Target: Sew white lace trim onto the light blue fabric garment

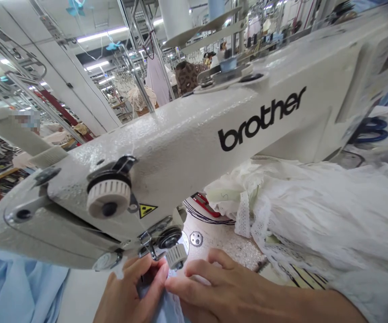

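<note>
My left hand point(130, 289) is below the needle end of a white sewing machine point(180, 148), thumb and fingertips pinched on light blue fabric point(167, 309). From the right, my right hand point(221, 287) reaches to the same fabric and grips its narrow trimmed edge with the forefinger and the partly hidden thumb. Its other fingers are raised and bent over the machine bed. The two hands nearly touch at the fingertips. A white ribbed knob point(176, 256) hangs just above them. The machine head hides the needle and presser foot.
White lace-trimmed fabric point(315, 206) is heaped under the machine arm at the right. Red-handled thread snips point(206, 205) lie behind the bed, and blue-handled scissors point(371, 130) at far right. More light blue fabric point(12, 287) hangs at the left. Thread cones point(177, 18) stand above.
</note>
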The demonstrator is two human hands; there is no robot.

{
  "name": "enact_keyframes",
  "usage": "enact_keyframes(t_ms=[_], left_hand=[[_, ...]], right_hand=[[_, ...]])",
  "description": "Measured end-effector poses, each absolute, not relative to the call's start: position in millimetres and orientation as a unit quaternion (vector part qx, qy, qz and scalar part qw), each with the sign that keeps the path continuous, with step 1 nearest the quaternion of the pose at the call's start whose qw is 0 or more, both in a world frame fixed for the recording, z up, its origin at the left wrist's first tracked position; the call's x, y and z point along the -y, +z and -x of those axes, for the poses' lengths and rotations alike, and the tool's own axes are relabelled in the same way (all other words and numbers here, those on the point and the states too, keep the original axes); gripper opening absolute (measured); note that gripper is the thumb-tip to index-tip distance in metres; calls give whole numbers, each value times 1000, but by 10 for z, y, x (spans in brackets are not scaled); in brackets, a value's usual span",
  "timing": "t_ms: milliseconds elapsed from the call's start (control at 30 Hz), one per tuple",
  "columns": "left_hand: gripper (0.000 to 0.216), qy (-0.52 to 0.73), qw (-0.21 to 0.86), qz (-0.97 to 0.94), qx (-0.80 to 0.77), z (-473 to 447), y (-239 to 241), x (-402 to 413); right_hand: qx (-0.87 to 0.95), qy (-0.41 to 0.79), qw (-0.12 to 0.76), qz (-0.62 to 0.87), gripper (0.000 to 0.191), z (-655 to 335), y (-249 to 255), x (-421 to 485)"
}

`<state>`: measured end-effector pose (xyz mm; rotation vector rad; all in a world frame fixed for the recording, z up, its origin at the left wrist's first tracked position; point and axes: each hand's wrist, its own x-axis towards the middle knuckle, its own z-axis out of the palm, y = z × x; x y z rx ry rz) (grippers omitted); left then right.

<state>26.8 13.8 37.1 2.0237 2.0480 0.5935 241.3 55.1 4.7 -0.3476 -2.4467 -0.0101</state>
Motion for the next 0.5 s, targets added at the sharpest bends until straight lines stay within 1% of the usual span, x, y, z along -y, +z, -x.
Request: enact_keyframes(t_ms=[67, 167, 333, 500], left_hand=[[28, 172, 139, -671, -708, -214, 390, -177], [29, 139, 166, -663, -716, -139, 379, -216], [28, 201, 100, -661, -716, -156, 302, -229], [30, 202, 90, -679, -700, -188, 343, -285]], right_hand=[[933, 2, 332, 136, 34, -2415, 30, -552], [933, 1, 333, 138, 33, -2406, 12, -544], [934, -14, 330, 137, 29, -2393, 10, -537], [937, -24, 325, 129, 32, -2403, 17, -559]])
